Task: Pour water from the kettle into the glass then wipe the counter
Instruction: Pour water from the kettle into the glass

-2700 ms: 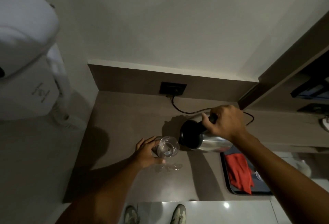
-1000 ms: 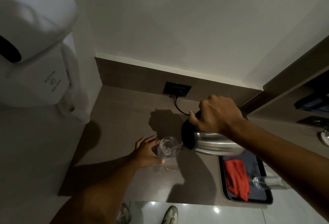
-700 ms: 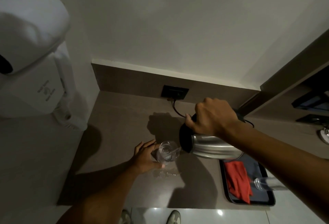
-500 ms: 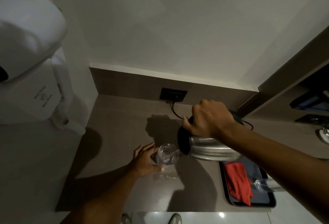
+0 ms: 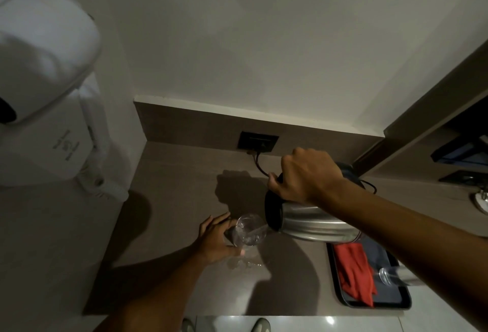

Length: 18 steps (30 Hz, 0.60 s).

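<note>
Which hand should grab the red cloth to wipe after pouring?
Probably the right hand: once it sets down the kettle, the red cloth lies just below it; the left hand is farther away.

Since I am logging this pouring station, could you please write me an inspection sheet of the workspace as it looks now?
Surface: brown counter, small wet patch in front of the glass.
Job's things: steel kettle tipped, water streaming into the glass; red cloth on the black tray.
Clutter: second glass lying on the tray.
Grippers: left hand steadies the glass; right hand grips the kettle handle.
Cables: black cord runs from the wall socket behind the kettle.
Surroundings: white wall-mounted appliance at left; shelf unit at right.
</note>
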{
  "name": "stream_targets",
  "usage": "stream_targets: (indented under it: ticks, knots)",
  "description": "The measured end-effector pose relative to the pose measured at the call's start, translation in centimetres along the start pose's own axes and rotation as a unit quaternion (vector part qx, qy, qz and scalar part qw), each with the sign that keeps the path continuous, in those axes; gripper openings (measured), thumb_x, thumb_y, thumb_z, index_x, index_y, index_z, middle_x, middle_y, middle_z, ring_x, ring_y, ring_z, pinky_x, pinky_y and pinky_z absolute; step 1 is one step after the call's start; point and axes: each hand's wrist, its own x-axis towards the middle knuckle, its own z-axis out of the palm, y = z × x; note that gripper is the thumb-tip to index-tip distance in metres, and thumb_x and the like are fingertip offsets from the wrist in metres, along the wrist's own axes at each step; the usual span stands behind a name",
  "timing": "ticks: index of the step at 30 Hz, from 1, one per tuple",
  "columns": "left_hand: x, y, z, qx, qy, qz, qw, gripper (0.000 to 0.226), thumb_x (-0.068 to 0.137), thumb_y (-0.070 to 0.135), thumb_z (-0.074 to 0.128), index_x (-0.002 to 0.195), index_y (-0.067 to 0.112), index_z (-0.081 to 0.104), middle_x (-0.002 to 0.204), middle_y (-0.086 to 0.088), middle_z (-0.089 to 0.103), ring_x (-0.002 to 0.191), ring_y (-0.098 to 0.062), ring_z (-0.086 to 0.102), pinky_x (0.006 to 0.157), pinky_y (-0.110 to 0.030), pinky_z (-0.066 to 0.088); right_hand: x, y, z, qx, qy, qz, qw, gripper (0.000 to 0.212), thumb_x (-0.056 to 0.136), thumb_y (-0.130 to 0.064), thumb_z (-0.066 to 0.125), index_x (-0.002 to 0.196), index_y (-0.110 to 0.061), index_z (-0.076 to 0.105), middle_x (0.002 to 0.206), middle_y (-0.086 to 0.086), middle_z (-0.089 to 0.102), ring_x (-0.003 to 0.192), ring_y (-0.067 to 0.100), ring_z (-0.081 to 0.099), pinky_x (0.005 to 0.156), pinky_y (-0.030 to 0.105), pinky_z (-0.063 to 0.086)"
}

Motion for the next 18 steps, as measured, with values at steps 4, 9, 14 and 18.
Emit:
stream_targets:
  ticks: [4,9,14,18]
  knots:
    - [-0.1,0.3,-0.2,0.0,-0.002,-0.004,1.0,0.099,0.061,0.058,0.081,0.145,0.039,0.032,0.16,0.015,0.016,0.147,-0.026,-0.001,0.116,-0.047,0.018,0.2,0.0,0.2,0.008,-0.001,0.0,1.0,0.054,0.092,-0.056,0.034,0.055,-0.018,0.044,0.05,-0.002,0.043,0.041,0.012,0.038,0.044,0.021,0.029]
    - [0.1,-0.3,0.3,0.008,0.017,0.01,1.0,0.101,0.057,0.065,0.08,0.144,0.039,0.035,0.159,0.014,0.02,0.147,-0.025,0.002,0.115,-0.033,0.009,0.3,0.0,0.4,0.014,0.002,-0.004,1.0,0.053,0.092,-0.056,0.034,0.056,-0.018,0.044,0.052,-0.002,0.044,0.042,0.012,0.039,0.045,0.022,0.031]
    - [0.2,-0.3,0.3,0.004,0.02,0.013,1.0,0.102,0.058,0.063,0.08,0.144,0.037,0.034,0.157,0.017,0.02,0.147,-0.025,0.002,0.116,-0.036,0.013,0.2,0.4,0.9,0.036,0.022,0.003,0.999,0.055,0.091,-0.057,0.035,0.054,-0.018,0.044,0.05,-0.002,0.044,0.041,0.012,0.039,0.044,0.022,0.03]
    - [-0.2,0.0,0.1,-0.008,0.012,0.008,1.0,0.099,0.061,0.059,0.081,0.145,0.035,0.034,0.159,0.015,0.019,0.147,-0.025,0.0,0.118,-0.042,0.018,-0.5,1.5,2.8,0.096,0.062,0.027,0.993,0.059,0.088,-0.057,0.038,0.048,-0.015,0.045,0.042,-0.003,0.038,0.034,0.013,0.032,0.04,0.021,0.027]
